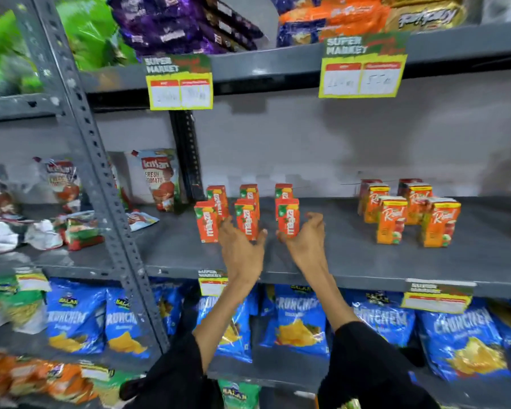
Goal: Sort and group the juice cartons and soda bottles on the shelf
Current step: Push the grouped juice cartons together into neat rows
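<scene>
Several small red-orange Maaza juice cartons stand in pairs on the grey shelf [351, 255]. My left hand [241, 249] wraps around the middle front Maaza carton [246, 217]. My right hand [306, 234] grips the right front Maaza carton [288, 218]. A third front carton [206, 221] stands free at the left. Farther right, several orange Real juice cartons [391, 219] stand in a cluster. No soda bottles are visible.
Tomato ketchup pouches [160, 178] lie and stand left of the grey upright post [101, 184]. Price tags [180, 82] hang from the shelf above. Blue chip bags [301, 317] fill the shelf below. Bare shelf surface lies between the two carton groups.
</scene>
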`<state>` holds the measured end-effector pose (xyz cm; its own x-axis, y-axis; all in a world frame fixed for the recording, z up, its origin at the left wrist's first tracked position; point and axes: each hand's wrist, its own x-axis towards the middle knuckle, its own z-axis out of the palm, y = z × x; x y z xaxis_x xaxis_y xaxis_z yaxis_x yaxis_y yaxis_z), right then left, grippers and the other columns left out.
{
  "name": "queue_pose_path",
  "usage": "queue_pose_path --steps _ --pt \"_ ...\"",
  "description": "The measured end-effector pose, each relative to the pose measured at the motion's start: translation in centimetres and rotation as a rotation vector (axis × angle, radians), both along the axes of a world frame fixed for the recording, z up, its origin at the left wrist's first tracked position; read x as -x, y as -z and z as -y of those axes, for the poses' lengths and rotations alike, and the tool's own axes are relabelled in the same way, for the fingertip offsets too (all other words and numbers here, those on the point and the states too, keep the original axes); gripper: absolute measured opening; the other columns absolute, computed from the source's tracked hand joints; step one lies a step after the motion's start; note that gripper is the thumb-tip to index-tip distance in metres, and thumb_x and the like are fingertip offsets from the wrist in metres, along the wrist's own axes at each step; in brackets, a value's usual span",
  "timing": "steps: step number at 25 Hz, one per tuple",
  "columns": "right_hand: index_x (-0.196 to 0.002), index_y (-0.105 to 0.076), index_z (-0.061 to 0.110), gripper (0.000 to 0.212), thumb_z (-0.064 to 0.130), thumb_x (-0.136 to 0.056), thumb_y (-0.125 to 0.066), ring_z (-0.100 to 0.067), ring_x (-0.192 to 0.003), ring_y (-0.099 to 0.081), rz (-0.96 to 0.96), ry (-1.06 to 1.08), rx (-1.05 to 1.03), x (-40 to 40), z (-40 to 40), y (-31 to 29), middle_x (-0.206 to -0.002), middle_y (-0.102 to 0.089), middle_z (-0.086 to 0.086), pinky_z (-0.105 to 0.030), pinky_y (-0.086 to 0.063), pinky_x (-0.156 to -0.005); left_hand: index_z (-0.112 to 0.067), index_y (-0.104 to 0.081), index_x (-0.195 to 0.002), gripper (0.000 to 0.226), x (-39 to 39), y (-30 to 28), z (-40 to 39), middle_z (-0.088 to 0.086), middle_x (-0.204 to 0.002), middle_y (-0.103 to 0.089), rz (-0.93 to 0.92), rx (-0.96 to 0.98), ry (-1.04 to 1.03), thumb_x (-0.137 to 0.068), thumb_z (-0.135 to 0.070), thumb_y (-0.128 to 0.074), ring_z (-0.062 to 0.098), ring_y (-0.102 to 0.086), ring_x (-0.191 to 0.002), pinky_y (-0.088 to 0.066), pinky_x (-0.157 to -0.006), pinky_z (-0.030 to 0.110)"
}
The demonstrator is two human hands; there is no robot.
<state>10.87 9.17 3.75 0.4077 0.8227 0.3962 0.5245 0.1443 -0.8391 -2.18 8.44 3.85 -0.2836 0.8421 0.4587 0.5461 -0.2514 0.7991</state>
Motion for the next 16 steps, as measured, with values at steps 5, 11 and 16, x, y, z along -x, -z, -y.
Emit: queue_pose_path --steps 5,11,16 --pt "-0.119 -0.041 0.0 0.071 0.025 -0.069 -0.084 -0.041 -0.119 -0.051 0.042 0.089 0.122 1.5 -1.8 -0.1 -0.124 -0.054 -0.023 -0.046 -0.045 -0.096 0.007 -0.033 -0.136 0.081 1.2 -0.4 -2.9 0.029 -0.136 -0.054 -0.102 0.132 -0.009 -0.082 -0.032 -0.079 0.045 -0.054 -0.123 -0.048 -0.1 0.054" --pt "-0.122 -0.037 0.007 0.069 0.031 -0.076 -0.08 -0.039 -0.119 -0.056 0.123 0.134 0.186 2.2 -2.1 -0.3 -0.126 -0.054 -0.02 -0.057 -0.047 -0.098 0.001 -0.046 -0.122 0.057 1.9 0.3 -3.7 0.021 -0.122 -0.061 -0.217 0.071 -0.037 -0.087 -0.035 -0.074 0.04 -0.061 -0.112 -0.053 -0.092 0.051" --pt "-0.126 -0.035 0.01 0.069 0.037 -0.079 -0.078 -0.036 -0.12 -0.058 0.236 0.135 0.217 2.7 -2.3 -0.3 -0.127 -0.058 -0.016 -0.06 -0.043 -0.101 0.001 -0.045 -0.127 0.059 1.8 0.7 -3.5 0.018 -0.122 -0.061 -0.258 0.032 -0.052 -0.089 -0.036 -0.072 0.036 -0.061 -0.112 -0.055 -0.091 0.049"
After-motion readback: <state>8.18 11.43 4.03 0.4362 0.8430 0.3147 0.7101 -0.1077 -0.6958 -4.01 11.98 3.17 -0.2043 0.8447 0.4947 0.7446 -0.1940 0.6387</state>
